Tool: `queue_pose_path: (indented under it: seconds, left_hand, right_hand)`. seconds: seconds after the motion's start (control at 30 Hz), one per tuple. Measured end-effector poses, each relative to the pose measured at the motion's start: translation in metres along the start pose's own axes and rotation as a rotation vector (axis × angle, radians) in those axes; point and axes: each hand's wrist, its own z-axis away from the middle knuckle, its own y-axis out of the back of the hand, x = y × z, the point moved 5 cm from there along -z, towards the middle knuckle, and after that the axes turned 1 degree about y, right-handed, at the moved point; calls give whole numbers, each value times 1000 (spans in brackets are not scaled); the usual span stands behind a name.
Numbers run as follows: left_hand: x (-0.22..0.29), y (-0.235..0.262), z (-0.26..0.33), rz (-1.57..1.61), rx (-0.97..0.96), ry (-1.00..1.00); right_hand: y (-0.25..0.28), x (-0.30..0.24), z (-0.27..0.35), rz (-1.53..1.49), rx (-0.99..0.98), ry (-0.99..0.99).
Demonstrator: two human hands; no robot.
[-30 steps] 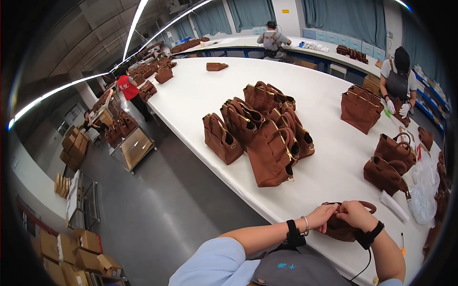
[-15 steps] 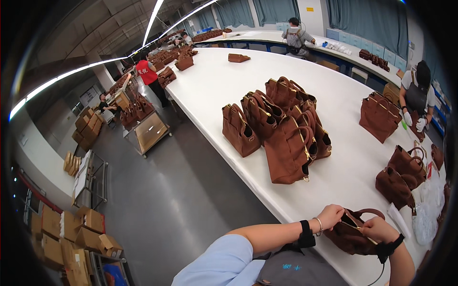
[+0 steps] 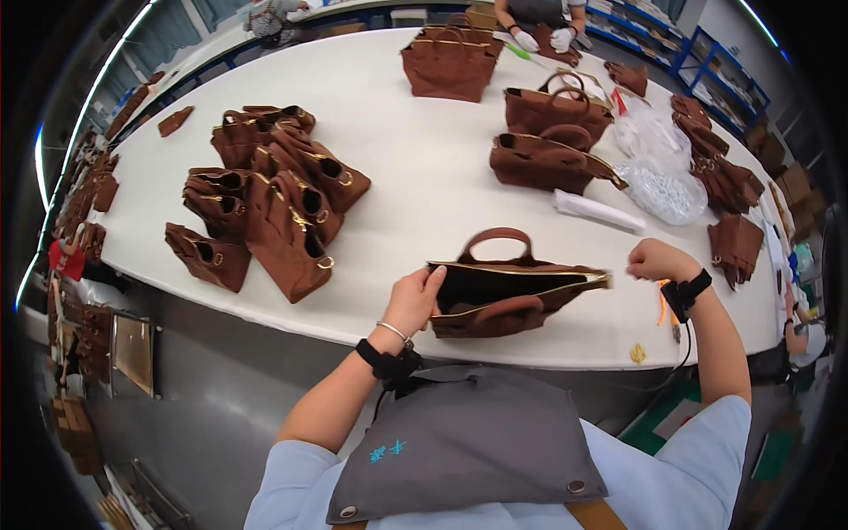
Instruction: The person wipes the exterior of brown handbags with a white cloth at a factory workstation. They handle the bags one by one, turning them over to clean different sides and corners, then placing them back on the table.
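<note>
A brown handbag [image 3: 495,322] stands in front of me at the table's near edge. Its mouth gapes, showing a dark lining and a gold zipper along the rim. One handle is raised at the far side; the other droops over the near side. My left hand [image 3: 411,302] grips the bag's left end, thumb over the rim. Just beyond the right end, apart from the zipper's tip, my right hand [image 3: 661,261] is closed with fingers curled; whether anything is inside cannot be seen. An orange-handled tool [image 3: 662,307] lies beside my right wrist, with small gold pieces [image 3: 638,352] nearby.
Several finished-looking brown bags [image 3: 283,221] cluster on the white table [image 3: 415,177] at left. More bags [image 3: 556,124], a white roll [image 3: 601,212] and clear plastic [image 3: 662,190] lie beyond my work. Across the table, a person's gloved hands [image 3: 543,40] handle a brown piece.
My view has swung to the right. Both hands were on the bag at its zipper; now my right hand is off it to the right, while my left holds the left end.
</note>
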Motion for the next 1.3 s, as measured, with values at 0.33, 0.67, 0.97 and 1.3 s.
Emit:
queue_pose_path:
  seconds: [0.33, 0.67, 0.97, 1.3]
  left_hand:
    - [5, 10, 0, 53, 60, 60]
    - [-5, 129, 43, 327, 512, -206]
    - [-79, 248, 57, 319, 790, 2]
    - [-26, 277, -38, -59, 709, -386]
  right_hand:
    - [-28, -210, 24, 94, 494, 920]
    - [106, -267, -91, -233, 718, 1023]
    - [280, -333, -204, -198, 954, 1044]
    - [258, -349, -410, 176, 1191, 665]
